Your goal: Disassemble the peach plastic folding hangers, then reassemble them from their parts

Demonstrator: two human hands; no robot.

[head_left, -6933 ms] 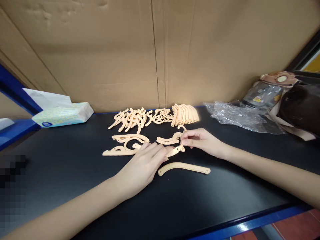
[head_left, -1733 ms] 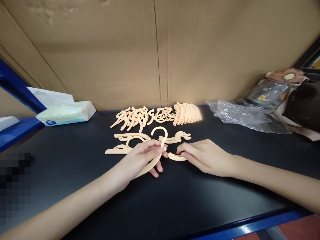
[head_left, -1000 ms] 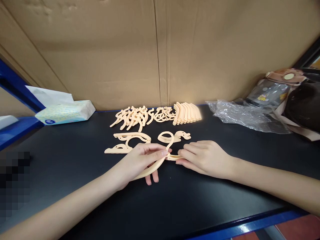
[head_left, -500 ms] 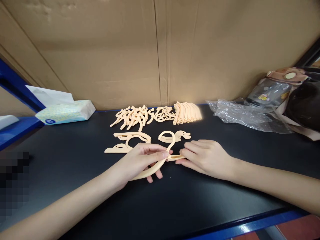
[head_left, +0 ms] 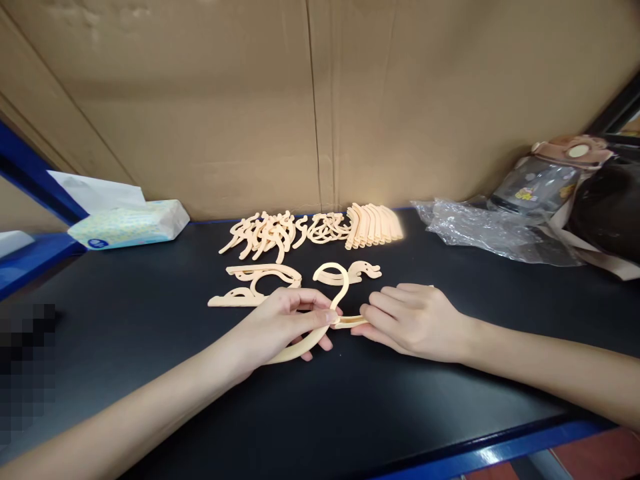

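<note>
A beige plastic folding hanger [head_left: 345, 287] is held between both hands above the black tabletop, its curved hook pointing up and away. My left hand [head_left: 287, 320] pinches it at the joint below the hook, thumb on top, and one curved arm runs under the palm. My right hand [head_left: 410, 323] is closed round the other, grooved arm, whose far part the fingers hide. Just beyond my left hand lie loose hanger parts [head_left: 240, 302], partly covered by it. Behind the hook rests another flat beige piece [head_left: 361, 270] with a curled end.
Along the back lie a heap of curved parts [head_left: 270, 233], a pile of hooks [head_left: 327, 229] and a row of arm pieces [head_left: 373, 227]. A tissue pack [head_left: 135, 223] stands at left; a clear plastic bag [head_left: 490, 230] and a bottle [head_left: 535, 180] are at right.
The grooved arm in my right hand has tilted slightly, showing more of its groove. The hook has shifted a little to the left. Both hands keep their grip.
</note>
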